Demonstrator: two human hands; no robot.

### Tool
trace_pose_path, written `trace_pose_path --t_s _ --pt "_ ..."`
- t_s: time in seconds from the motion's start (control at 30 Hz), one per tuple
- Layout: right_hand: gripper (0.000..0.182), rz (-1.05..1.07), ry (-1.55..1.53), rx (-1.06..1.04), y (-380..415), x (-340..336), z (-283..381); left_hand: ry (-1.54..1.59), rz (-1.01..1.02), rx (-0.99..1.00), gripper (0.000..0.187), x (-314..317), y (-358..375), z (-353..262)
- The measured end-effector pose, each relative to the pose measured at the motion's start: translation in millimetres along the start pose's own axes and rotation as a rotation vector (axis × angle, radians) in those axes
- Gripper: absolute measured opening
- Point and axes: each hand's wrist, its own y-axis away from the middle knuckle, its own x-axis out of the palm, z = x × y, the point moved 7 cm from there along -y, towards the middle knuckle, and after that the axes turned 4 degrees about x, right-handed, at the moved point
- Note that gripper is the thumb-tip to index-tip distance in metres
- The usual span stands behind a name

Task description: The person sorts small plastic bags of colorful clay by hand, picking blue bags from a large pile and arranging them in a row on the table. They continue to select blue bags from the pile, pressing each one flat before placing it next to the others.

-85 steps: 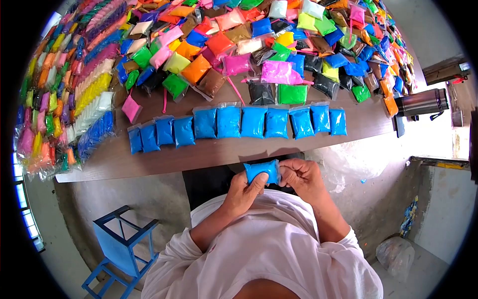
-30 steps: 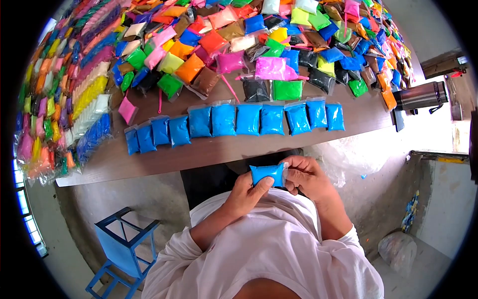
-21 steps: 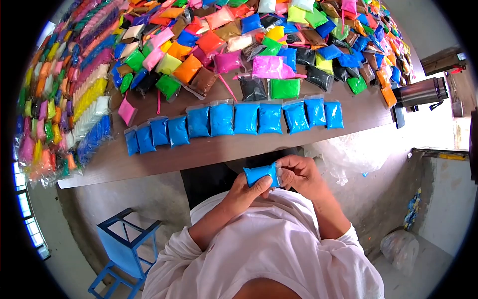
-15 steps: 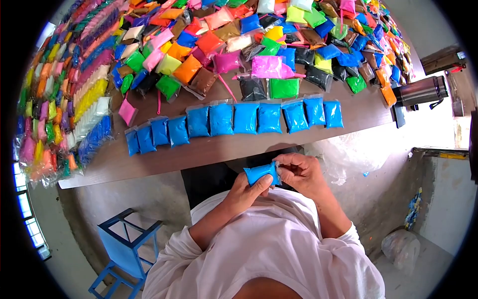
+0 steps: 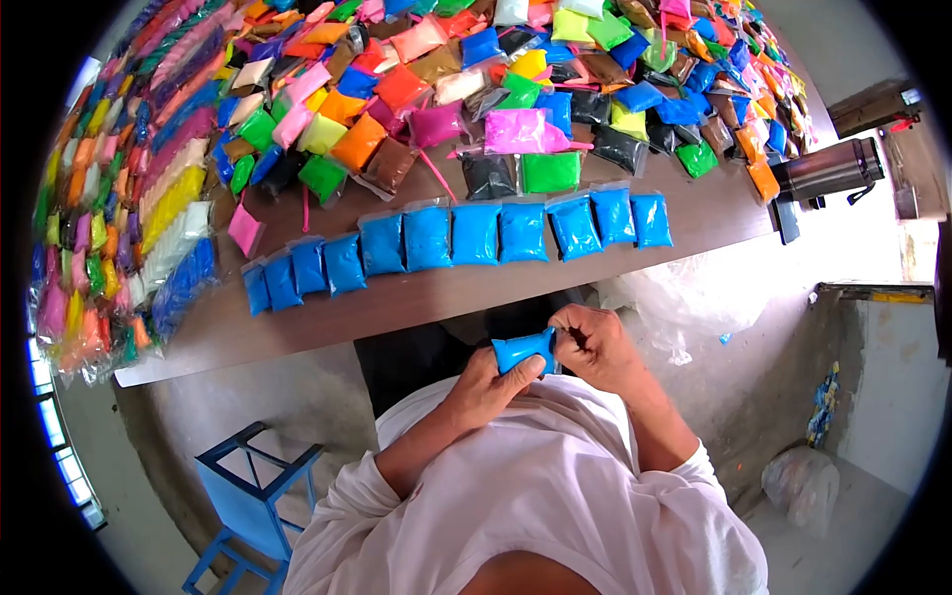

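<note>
A small, plump blue packet [image 5: 519, 350] in clear film is held in front of my body, just below the table's edge. My left hand [image 5: 478, 395] wraps round it from the left, thumb lying across its front. At the packet's right end, my right hand [image 5: 601, 349] has its fingers curled and pinched on the edge of the film. The fingertips there are partly hidden. Beyond my hands, a row of several similar blue packets [image 5: 475, 234] lies side by side along the near part of the table [image 5: 347, 319].
Behind the row is a big heap of many-coloured packets [image 5: 433, 126]. Bundled strips of packets [image 5: 177, 213] cover the table's left side. A metal flask [image 5: 828, 171] lies at the right edge. On the floor are a blue chair [image 5: 243, 501] and clear plastic bags [image 5: 801, 486].
My right hand's fingers have curled in more tightly at the packet's end, and the packet has turned slightly. The table has shifted a little leftward in view. The row is otherwise unchanged.
</note>
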Motion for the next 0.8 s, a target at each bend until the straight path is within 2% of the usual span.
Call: trace_pose_path --t_s 0.03,0.1,0.13,0.2,0.23,0.3,0.33,0.4,0.43,0.5,0.53,0.6,0.73,0.8 --pt "0.011 -0.006 0.002 0.004 2 -3 -3 -0.020 0.008 -0.029 0.040 1 0 2" --pt "0.010 0.002 0.138 -0.178 7 -9 -2 -0.037 0.024 -0.055 0.041 4 0 4" --pt "0.010 -0.003 0.142 -0.172 10 -15 -12 0.055 0.018 -0.065 0.042 6 1 4" --pt "0.009 -0.202 0.321 -0.025 18 -43 -45 0.151 0.018 -0.079 0.043 6 2 5" --pt "0.009 -0.202 0.324 -0.022 23 -52 -57 0.153 0.013 -0.048 0.044 1 -1 4" --pt "0.006 -0.233 0.297 0.213 37 -72 -91 0.156 0.005 -0.021 0.045 -2 -1 7" --pt "0.006 -0.233 0.297 0.214 41 -80 -92 0.135 -0.004 -0.009 0.045 -3 -3 12" --pt "0.006 -0.115 0.445 0.569 54 -89 -106 0.115 -0.009 0.003 0.045 -1 -4 13" --pt "0.006 -0.115 0.447 0.572 56 -85 -100 0.113 -0.029 -0.007 0.043 0 -4 13" --pt "0.005 -0.341 0.296 0.158 51 -76 -58 0.111 -0.049 -0.017 0.042 -1 -5 13" --pt "0.005 -0.340 0.296 0.157 50 -75 -56 0.105 -0.047 -0.001 0.042 -2 -6 12" --pt "0.005 -0.208 0.139 0.027 47 -61 -46 0.098 -0.047 0.011 0.042 -3 -6 11" --pt "0.008 -0.347 -0.038 0.044 49 -49 -29 0.092 -0.064 0.030 0.042 -3 -5 7" --pt "0.014 -0.139 -0.279 0.309 55 -32 -45 0.076 -0.066 0.018 0.042 -3 -4 8"
